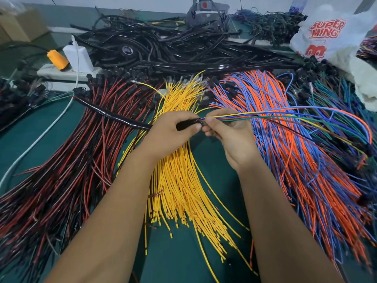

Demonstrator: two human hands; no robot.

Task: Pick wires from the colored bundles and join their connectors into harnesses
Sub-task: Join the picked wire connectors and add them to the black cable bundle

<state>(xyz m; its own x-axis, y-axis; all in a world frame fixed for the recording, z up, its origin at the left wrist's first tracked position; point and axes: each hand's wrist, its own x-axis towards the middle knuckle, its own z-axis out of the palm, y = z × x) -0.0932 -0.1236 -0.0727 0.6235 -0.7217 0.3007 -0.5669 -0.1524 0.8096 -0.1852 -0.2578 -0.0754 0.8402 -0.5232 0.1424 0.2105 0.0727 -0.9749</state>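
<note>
Head cam: left hand is gripping black sleeve, right hand pinching loose wires w/ fingers curled. Wires are running rightward; sleeve mouth is facing them, prob. touching.

left hand grips a black sleeve; right hand pinches mixed wires above the yellow bundle.

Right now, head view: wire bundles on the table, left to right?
Red-and-black bundle → yellow bundle → orange-and-blue bundle → green-and-blue bundle. Both hands work above the yellow one.
</note>
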